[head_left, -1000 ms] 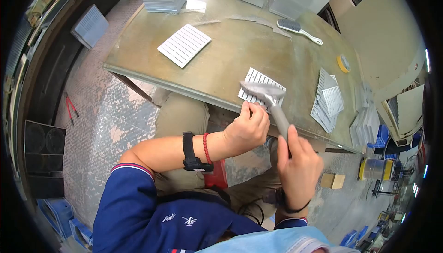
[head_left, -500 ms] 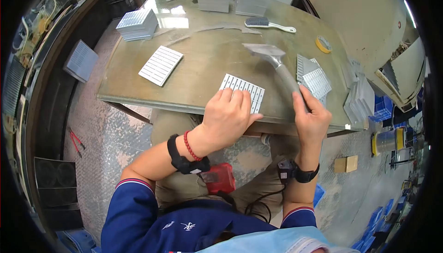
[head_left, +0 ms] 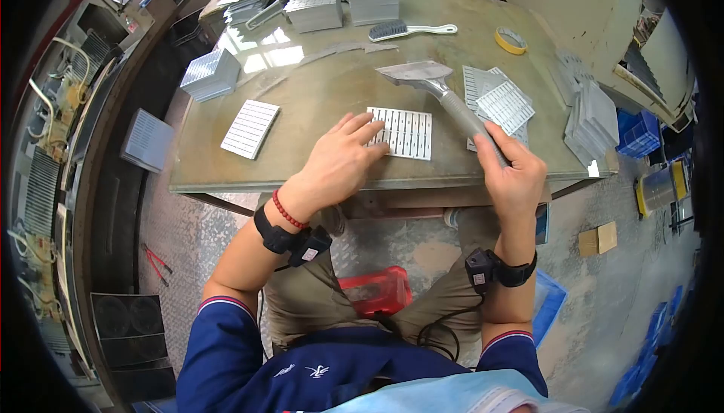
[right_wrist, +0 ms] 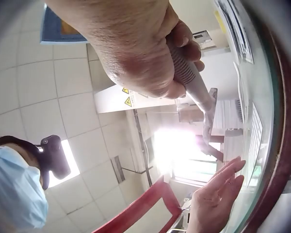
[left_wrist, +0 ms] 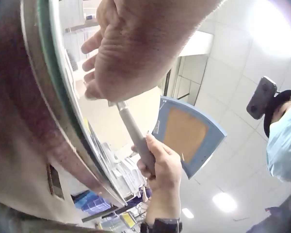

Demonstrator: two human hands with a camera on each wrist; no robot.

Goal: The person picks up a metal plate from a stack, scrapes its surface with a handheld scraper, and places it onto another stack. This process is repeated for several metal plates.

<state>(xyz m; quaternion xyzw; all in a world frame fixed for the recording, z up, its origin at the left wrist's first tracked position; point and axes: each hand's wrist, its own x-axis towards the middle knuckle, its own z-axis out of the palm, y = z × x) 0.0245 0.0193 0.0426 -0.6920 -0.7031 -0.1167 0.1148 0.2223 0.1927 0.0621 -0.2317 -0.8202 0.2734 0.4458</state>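
My right hand (head_left: 515, 175) grips the ribbed grey handle of a broad-bladed scraper (head_left: 456, 105), which is raised over the table with its blade pointing away to the left. A thin white slotted plate (head_left: 407, 134) lies flat near the table's front edge. At this plate's left edge is my left hand (head_left: 339, 157), its fingers spread and extended, fingertips overlapping the edge in the head view. From the right wrist view, the left hand (right_wrist: 216, 201) shows straight fingers close over the glass tabletop. The scraper's handle (left_wrist: 136, 138) also shows in the left wrist view.
Another slotted plate (head_left: 250, 129) lies to the left, near a stack of plates (head_left: 210, 75). Loose plates (head_left: 504, 108) overlap on the right. Farther back are a brush (head_left: 411, 30), a yellow tape roll (head_left: 511, 40) and more stacks (head_left: 313, 10). A red bin (head_left: 377, 292) stands below.
My left hand has moved left from in front of the plate to its left edge, its fingers spreading. The scraper has lifted off the plate and moved right. The plate now lies squarer to the table edge.
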